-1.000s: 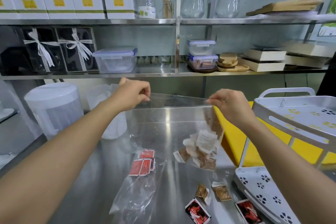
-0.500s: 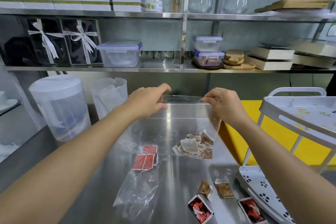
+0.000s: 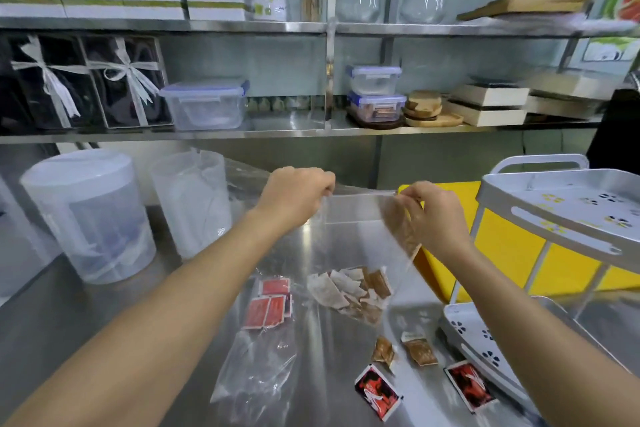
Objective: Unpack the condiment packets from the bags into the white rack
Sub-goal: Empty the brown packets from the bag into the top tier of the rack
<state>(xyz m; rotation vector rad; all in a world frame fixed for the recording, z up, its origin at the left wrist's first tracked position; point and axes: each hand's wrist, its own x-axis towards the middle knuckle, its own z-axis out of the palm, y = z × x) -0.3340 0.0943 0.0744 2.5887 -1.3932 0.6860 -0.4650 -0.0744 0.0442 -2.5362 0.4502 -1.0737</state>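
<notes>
I hold a clear plastic bag up above the steel counter by its top edge, my left hand pinching the left corner and my right hand the right corner. Brown and white condiment packets sit bunched at the bag's bottom. A second clear bag lies flat on the counter with red packets in it. Loose on the counter are two brown packets and a red-and-black packet. The white rack stands at the right; another red-and-black packet lies at its lower tray.
Two translucent lidded tubs stand at the back left of the steel counter. A yellow board is behind the rack. Shelves above carry boxes, clear containers and wooden boards.
My hands have drawn closer together along the bag's top edge, and the bag with its brown packets has shifted slightly; the view has tilted a little.
</notes>
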